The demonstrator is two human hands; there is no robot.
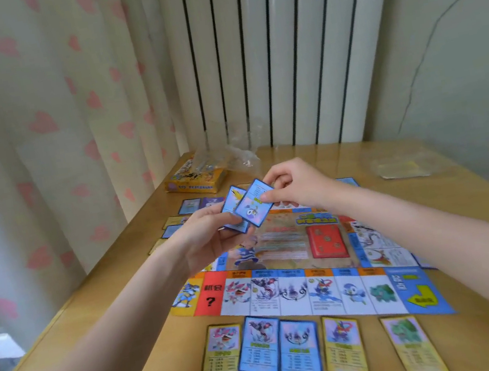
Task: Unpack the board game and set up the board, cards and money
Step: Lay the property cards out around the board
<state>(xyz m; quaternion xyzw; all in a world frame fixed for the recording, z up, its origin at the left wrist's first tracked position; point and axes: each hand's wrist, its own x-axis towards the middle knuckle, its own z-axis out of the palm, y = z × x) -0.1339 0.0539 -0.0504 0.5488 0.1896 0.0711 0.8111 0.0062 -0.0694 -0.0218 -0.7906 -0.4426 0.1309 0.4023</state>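
Observation:
The game board (314, 283) lies unfolded on the wooden table (120, 303), with a red card stack (327, 241) on its middle. Above the board's far left part my left hand (209, 236) holds a small fan of blue-edged cards (233, 201). My right hand (296, 184) pinches the front blue card (254, 203) of that fan by its top right edge. Several cards (299, 346) lie face up in a row along the board's near edge, yellow and blue ones. More cards (188, 207) lie beyond the board's left edge.
The yellow game box (195, 177) stands at the far left corner, with crumpled clear wrapping (231, 152) on and beside it. Another clear bag (401, 164) lies at the far right. A heart-print curtain (41, 122) hangs left and a white radiator (278, 50) behind.

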